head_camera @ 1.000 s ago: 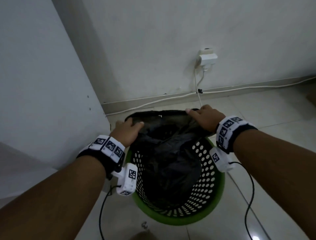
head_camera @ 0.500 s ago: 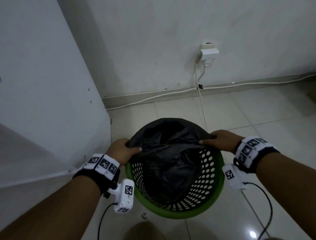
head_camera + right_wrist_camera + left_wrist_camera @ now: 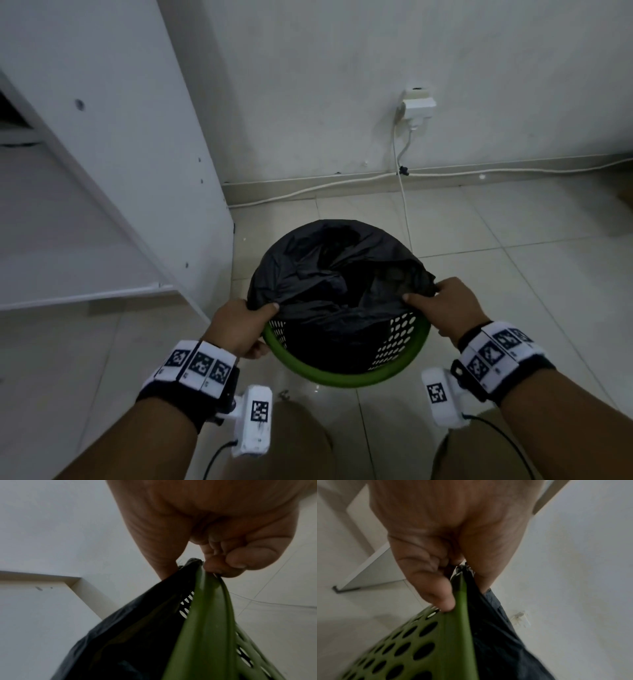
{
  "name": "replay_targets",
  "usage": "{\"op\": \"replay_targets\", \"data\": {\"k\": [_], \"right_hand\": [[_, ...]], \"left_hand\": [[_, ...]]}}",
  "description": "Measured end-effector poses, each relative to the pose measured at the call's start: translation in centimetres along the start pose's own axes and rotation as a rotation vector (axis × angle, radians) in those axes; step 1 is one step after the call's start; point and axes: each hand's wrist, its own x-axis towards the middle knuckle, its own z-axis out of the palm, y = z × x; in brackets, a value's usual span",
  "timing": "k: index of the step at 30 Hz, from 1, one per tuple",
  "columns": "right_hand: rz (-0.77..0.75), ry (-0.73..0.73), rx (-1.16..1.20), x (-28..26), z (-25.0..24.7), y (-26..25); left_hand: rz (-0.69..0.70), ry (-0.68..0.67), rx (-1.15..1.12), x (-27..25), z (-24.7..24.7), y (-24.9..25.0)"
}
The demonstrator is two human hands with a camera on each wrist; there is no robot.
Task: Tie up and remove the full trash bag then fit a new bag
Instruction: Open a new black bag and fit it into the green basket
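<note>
A green perforated bin (image 3: 342,377) stands on the tiled floor with a black trash bag (image 3: 329,274) draped inside it and over its far rim. My left hand (image 3: 239,322) grips the bag's edge at the bin's left rim, thumb on top. My right hand (image 3: 442,305) grips the bag's edge at the right rim. In the left wrist view the left hand (image 3: 457,566) pinches black bag (image 3: 496,635) against the green rim (image 3: 450,635). The right wrist view shows the right hand (image 3: 197,563) pinching bag (image 3: 137,628) and rim (image 3: 205,628) together. The near rim is bare green.
A white cabinet (image 3: 102,171) stands close on the left of the bin. A wall socket with an adapter (image 3: 418,106) sits on the back wall, and a white cable (image 3: 513,169) runs along the skirting. My knees (image 3: 301,442) show below the bin.
Both hands have slid from the bin's far rim round to its sides, drawing the bag's edge with them. The bag now covers the far half of the rim.
</note>
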Motion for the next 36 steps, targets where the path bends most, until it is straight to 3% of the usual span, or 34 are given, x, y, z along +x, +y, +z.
{"op": "replay_targets", "data": {"k": [5, 11, 15, 19, 22, 27, 31, 36], "right_hand": [[0.144, -0.032, 0.416, -1.6, 0.0, 1.1], [0.177, 0.059, 0.733, -2.2, 1.0, 0.4], [0.305, -0.166, 1.079, -2.4, 0.6, -0.7], [0.443, -0.162, 1.311, -2.5, 0.6, -1.1], [0.406, -0.178, 1.409, -2.9, 0.5, -1.5], [0.358, -0.368, 1.324, -3.2, 0.5, -1.2], [0.392, -0.320, 1.314, -3.9, 0.2, -1.1], [0.226, -0.253, 1.127, -4.5, 0.8, -2.5]], "left_hand": [[0.061, 0.136, -0.202, -1.4, 0.9, -0.4], [0.114, 0.293, -0.308, -1.2, 1.5, 0.8], [-0.097, 0.186, -0.745, -0.8, 1.5, 1.9], [-0.199, 0.045, -0.902, -0.9, 1.7, 2.0], [-0.201, -0.056, -0.999, -1.5, 1.9, 1.9], [-0.199, -0.154, -1.155, -2.4, 2.1, 1.5], [-0.157, -0.167, -1.186, -2.7, 2.5, 0.6], [-0.105, -0.187, -1.179, -3.4, 3.2, 0.9]]}}
